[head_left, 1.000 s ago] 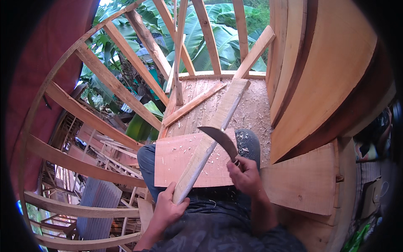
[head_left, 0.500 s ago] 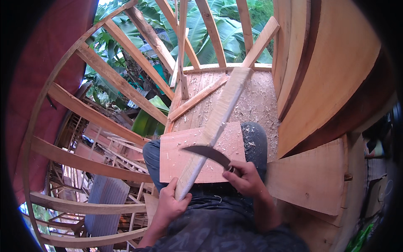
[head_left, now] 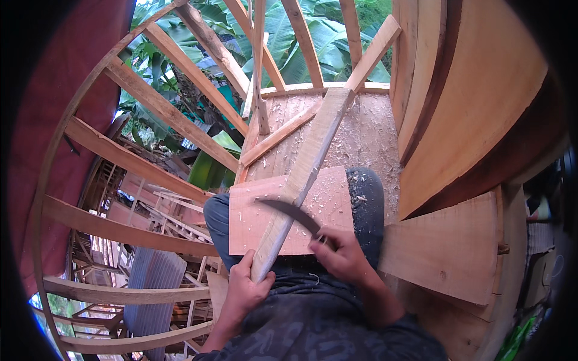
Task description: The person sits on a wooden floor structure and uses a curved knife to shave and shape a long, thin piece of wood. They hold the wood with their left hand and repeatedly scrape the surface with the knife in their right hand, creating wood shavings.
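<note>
A long pale wooden strip [head_left: 310,162] runs from my lap up to the far plank floor. My left hand [head_left: 245,287] grips its near end. My right hand [head_left: 342,257] holds the handle of a curved dark blade [head_left: 289,212], whose edge lies across the strip just above my left hand. Under the strip a flat square board [head_left: 328,204] rests on my knees.
A sawdust-covered plank floor [head_left: 367,132] lies ahead. Wide curved boards [head_left: 475,96] rise at the right, and another board [head_left: 448,246] sits beside my right knee. Slanted wooden beams [head_left: 162,105] form an open frame at the left, with green leaves and a drop beyond.
My right hand has swung the blade down from above the strip and leftward across it, toward my left hand. My left hand has kept its grip on the strip's near end.
</note>
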`<state>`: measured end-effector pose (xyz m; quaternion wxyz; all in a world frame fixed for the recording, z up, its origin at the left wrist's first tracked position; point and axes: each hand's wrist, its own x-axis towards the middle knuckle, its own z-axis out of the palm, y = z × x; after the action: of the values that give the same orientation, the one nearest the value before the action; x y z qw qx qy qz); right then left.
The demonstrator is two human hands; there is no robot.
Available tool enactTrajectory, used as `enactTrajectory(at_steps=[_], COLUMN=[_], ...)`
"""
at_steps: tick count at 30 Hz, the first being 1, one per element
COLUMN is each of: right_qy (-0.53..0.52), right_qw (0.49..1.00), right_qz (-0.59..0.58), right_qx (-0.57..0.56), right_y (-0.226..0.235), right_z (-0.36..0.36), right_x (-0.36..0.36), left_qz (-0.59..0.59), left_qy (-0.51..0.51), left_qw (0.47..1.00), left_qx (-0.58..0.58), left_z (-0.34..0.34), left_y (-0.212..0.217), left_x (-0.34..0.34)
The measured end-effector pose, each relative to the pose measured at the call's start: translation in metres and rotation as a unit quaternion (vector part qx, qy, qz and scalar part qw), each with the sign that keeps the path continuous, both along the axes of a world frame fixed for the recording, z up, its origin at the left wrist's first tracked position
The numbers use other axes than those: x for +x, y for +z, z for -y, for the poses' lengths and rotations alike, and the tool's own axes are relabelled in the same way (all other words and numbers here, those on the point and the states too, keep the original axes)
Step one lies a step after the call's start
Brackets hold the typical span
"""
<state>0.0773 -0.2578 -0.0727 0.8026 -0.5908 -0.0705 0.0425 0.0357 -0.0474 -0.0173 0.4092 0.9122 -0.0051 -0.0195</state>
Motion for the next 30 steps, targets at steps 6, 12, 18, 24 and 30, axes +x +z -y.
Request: enactTrajectory(at_steps=[6, 12, 18, 24, 30], right_qy=[0.042, -0.043, -0.057, -0.073, -0.075], right_qw=[0.969, 0.989, 0.981, 0.916, 0.944], right_qz=[0.196, -0.032, -0.065, -0.113, -0.045], right_qx=[-0.146, 0.141, 0.172, 0.379, 0.318], right_y=[-0.011, -0.006, -0.014, -0.013, -0.014], right_z=[0.011, 0.030, 0.028, -0.026, -0.019], right_x=[0.007, 0.014, 0.013, -0.011, -0.010], left_qz=[-0.035, -0.032, -0.033, 0.022, 0.007], left_qy=[0.027, 0.008, -0.010, -0.021, 0.014], left_qw=[0.999, 0.999, 0.999, 0.994, 0.998], left_qx=[-0.022, -0.026, 0.038, 0.102, 0.066], left_z=[-0.003, -0.004, -0.003, 0.002, 0.004], left_y=[-0.003, -0.001, 0.004, -0.015, -0.009], left_x=[-0.004, -0.007, 0.002, 0.009, 0.018])
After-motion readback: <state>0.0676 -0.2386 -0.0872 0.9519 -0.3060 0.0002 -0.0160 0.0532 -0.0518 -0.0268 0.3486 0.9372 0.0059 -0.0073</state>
